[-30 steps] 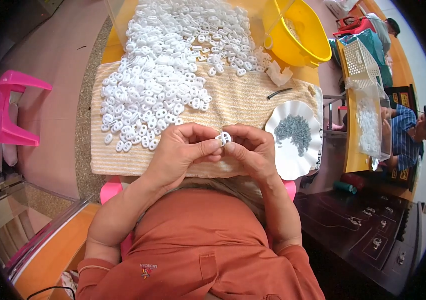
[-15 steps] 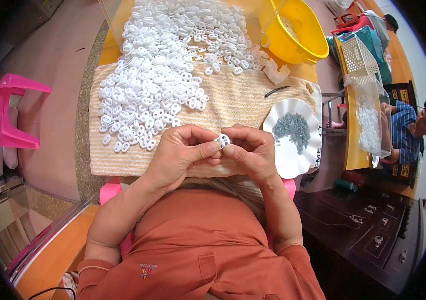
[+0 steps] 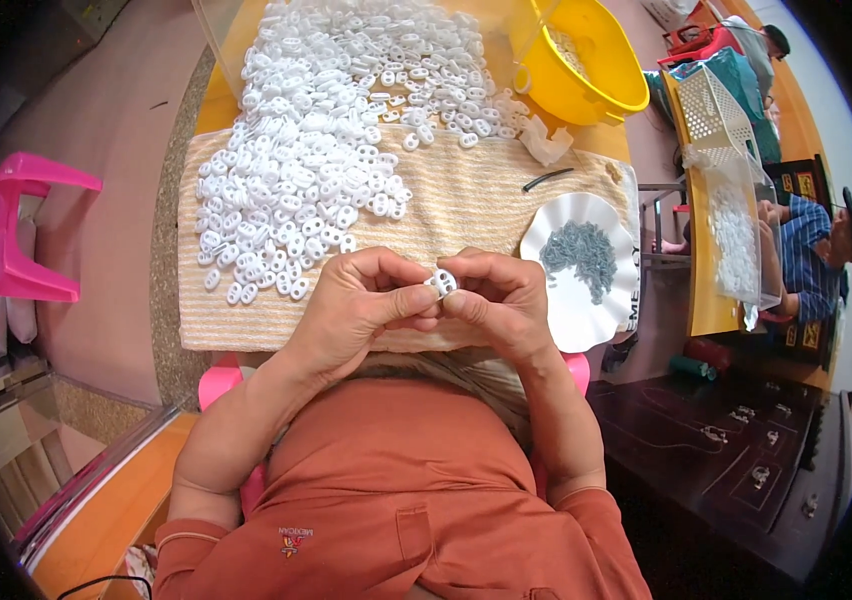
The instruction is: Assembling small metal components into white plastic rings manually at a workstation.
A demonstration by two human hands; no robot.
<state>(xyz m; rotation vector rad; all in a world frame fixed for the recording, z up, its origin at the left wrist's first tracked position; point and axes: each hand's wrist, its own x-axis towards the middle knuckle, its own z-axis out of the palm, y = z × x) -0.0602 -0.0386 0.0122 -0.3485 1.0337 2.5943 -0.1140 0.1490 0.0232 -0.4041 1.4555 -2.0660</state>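
Note:
A small white plastic piece with two oval holes is pinched between both my hands, above the front edge of the towel. My left hand is closed on its left side with thumb and fingers. My right hand grips the right side of the same piece, thumb below and forefinger above. Beyond my left hand spreads a big heap of the same white two-hole pieces. To the right of my right hand, a white wavy-rimmed plate bears a pile of tiny grey pieces, too small to make out singly.
A striped towel covers the near part of the table. On it lie a thin black curved tool and crumpled whitish plastic. A yellow basin stands far right. A pink stool is at left; another person sits at right.
Both hands keep their pinch on the white piece, which has hardly moved. The plate, towel and basin appear slightly farther left in view.

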